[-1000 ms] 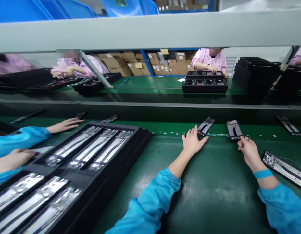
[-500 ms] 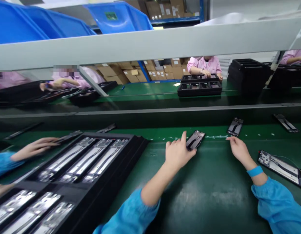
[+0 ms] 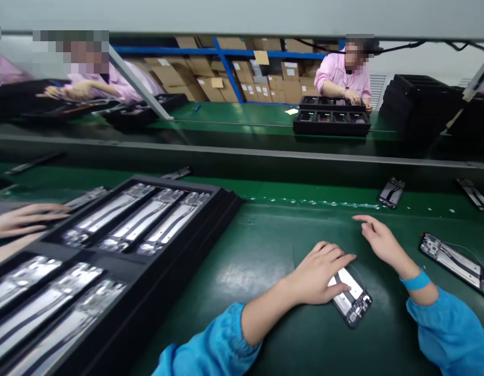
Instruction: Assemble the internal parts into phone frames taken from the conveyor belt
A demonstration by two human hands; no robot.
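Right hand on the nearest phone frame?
No, the right hand is open over the green mat, apart from it; the left hand rests on that phone frame.

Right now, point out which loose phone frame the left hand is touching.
The phone frame closest to the person: the left hand rests its fingers on it. The far frame and the long frame on the right lie untouched.
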